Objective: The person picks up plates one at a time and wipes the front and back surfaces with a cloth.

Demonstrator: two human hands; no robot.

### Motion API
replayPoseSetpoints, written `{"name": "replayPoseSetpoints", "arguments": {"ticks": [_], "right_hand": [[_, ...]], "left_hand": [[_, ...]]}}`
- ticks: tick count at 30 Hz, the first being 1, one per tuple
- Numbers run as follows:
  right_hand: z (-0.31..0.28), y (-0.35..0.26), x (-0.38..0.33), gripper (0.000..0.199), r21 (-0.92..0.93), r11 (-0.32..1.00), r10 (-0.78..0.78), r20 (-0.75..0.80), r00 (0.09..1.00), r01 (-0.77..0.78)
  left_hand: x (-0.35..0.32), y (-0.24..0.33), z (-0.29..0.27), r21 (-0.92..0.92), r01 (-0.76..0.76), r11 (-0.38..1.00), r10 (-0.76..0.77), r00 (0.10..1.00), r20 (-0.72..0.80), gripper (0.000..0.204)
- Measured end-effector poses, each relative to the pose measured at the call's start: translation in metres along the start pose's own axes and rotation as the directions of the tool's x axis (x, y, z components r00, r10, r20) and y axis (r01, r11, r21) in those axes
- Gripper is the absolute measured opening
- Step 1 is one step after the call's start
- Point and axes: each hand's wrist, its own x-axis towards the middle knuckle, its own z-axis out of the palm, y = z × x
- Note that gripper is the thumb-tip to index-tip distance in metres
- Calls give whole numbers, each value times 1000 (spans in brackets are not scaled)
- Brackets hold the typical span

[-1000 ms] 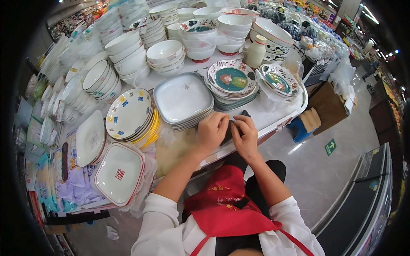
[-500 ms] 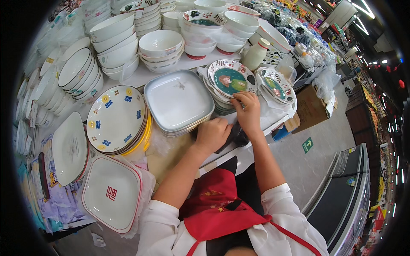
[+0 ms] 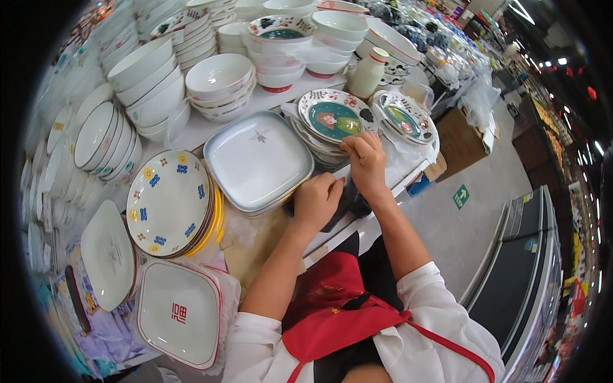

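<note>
Mid-frame, the left hand [image 3: 316,203] adjoins a smooth black object [image 3: 348,201], the right hand [image 3: 367,161] a round teal-centred ceramic plate [image 3: 337,120], fingers curled, pinch unclear.

Right hand [image 3: 368,165] now by teal-centred plate [image 3: 337,117]

1. White tube lights [image 3: 522,11] glare overhead at upper right, sharp against the dim ceiling [image 3: 565,39] above us.
2. Bright, soft light covers the display table [image 3: 274,101]; small glints mark the glossy flower-patterned plate [image 3: 169,204].
3. White sleeves [image 3: 421,293] gleam pale, while the black item [image 3: 347,205] between left hand [image 3: 317,201] and right hand [image 3: 365,163] sinks into shadow, its detail lost.
4. Plastic-wrapped bowls [image 3: 118,38] at upper left turn hazy; distant shelves [image 3: 552,137] blur.
5. Fisheye distortion bows the freezer cabinet [image 3: 518,274]; black vignetting swallows the corners.
</note>
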Motion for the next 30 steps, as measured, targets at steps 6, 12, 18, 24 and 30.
{"name": "replayPoseSetpoints", "arguments": {"ticks": [6, 12, 18, 24, 30], "right_hand": [[-6, -11, 11, 9, 121, 987, 119, -135, 984, -103], [-15, -22, 14, 9, 306, 936, 255, -239, 937, -176], [-31, -41, -3, 11, 231, 971, 105, -177, 979, -62], [-51, -57, -31, 20, 78, 974, -200, -131, 971, 211], [-70, -57, -77, 19, 124, 983, -103, -241, 965, 136]], "left_hand": [[4, 13, -10, -492, 402, 772, -321, 915, 245, 33], [5, 9, -14, -758, 489, 433, -277, 872, 404, 61], [14, 30, -27, -909, 413, 54, -253, 886, 388, 78], [8, 12, -31, -863, 481, -152, -188, 843, 504, 57], [-1, 19, -30, -889, 434, -144, -249, 854, 457, 55]]}}
